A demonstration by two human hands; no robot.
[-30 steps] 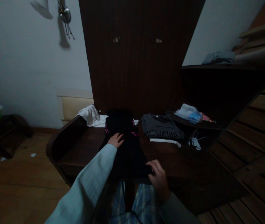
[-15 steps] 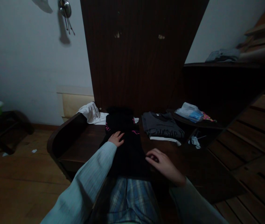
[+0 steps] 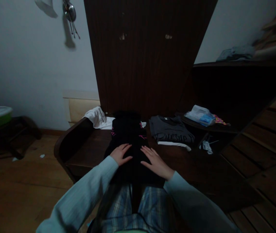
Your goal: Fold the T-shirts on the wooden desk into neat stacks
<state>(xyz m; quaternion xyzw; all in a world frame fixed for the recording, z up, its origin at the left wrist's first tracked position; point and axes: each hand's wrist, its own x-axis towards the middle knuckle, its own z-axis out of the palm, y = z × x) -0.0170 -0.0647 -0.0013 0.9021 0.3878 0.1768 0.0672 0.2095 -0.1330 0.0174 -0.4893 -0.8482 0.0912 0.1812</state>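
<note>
"2 bare hands, cuffed by pale-blue long sleeves (image 3: 84,189): left hand (image 3: 121,154), right hand (image 3: 157,163). Condition?"

"Both flattened, thumbs set apart from fingers, clamped on nothing. They appear to rest on item 1; full contact beneath the right palm cannot be confirmed."

"Item 1?"

"1 black fabric garment with pink markings (image 3: 135,153), laid lengthwise on the dark-brown wooden bench (image 3: 88,150), near edge by the bench front. Inner folds: too dark to read."

"Handling notes?"

"Step in hand, by judgement: smoothing. Best done with level palms and even pressure, stroking outward from the midline, 1 hand anchoring while the other works. Go lightly toward the near edge, lest the cloth slip forward."

"Neighbours?"

"Left of its far end, 1 crumpled white cloth (image 3: 97,118). Right, apart: 1 folded dark-grey T-shirt with black lettering (image 3: 170,129), over 1 folded white textile (image 3: 173,144). Farther right, 1 clear-and-blue plastic packet (image 3: 200,116) on a shelf. Hands and sleeves should pass clear of the T-shirt."
</note>
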